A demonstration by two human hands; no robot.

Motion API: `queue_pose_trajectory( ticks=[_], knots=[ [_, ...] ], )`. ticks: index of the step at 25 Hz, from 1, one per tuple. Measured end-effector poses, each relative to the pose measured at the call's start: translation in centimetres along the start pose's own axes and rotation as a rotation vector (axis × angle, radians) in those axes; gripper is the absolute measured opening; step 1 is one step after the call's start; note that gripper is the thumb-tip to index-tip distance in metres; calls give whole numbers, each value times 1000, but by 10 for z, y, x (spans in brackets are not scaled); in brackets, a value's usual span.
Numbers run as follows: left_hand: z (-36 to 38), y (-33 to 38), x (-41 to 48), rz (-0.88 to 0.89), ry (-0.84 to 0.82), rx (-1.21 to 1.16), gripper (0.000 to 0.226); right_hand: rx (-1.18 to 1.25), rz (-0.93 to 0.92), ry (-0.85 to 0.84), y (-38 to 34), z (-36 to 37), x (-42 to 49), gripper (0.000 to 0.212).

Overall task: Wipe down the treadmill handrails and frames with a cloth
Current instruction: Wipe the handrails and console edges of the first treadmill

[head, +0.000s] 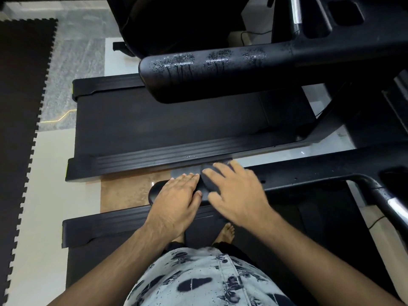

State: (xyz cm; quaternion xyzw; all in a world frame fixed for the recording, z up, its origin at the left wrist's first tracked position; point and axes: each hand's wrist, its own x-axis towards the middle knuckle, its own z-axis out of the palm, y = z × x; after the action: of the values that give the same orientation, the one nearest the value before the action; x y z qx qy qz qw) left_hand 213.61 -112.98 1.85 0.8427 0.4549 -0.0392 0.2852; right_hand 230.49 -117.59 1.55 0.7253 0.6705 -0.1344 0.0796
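I stand on the belt of the near treadmill (287, 228), with a second treadmill (167, 120) lying beside it across a strip of floor. Both machines run left to right in my view, and so do their rails. The far handrail (220, 74) of the other machine is a fat black bar, beaded and streaked with spray that nobody has wiped off.

The near handrail (309, 175) is the one under my hands. Its long axis runs from the rounded free end (154, 193) at my left to the upright and console at my right, where it meets a chromed grip (397, 206).

My left hand (176, 199) lies flat on the rail close to that rounded end, fingers together and draped over the top, closed on nothing; I judge that it only steadies me. My right hand (238, 195) sits just beside it toward the console, fingers spread and pressing down on the dark cloth (208, 180), which is bunched on the rail between the two hands. I press the cloth more than I clench it; how far my thumb wraps under it I cannot tell.

So the unwiped length lies to the right of the cloth, along the bar's own line. The right hand is the nearer one and already carries the cloth, so I judge the stroke should slide rightward toward the upright.
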Motion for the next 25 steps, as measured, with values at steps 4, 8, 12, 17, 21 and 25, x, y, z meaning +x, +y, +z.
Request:
queue_pose_trajectory(
  ticks=[4,8,12,17,21,25],
  knots=[
    [3,7,3,3,-36,13,53,27,283,-32,35,-17,27,51],
    [8,13,9,-5,-51,49,53,52,36,-26,38,-8,15,55],
    [8,25,14,4,-82,52,54,21,184,-24,51,-8,24,57],
    [11,35,22,10,-105,54,55,81,342,-117,90,-20,33,49],
    [11,45,27,-1,-109,86,55,24,0,-19,63,-8,-3,56],
    [14,56,31,-8,-129,77,55,55,312,-44,105,-18,22,51]
  ],
)
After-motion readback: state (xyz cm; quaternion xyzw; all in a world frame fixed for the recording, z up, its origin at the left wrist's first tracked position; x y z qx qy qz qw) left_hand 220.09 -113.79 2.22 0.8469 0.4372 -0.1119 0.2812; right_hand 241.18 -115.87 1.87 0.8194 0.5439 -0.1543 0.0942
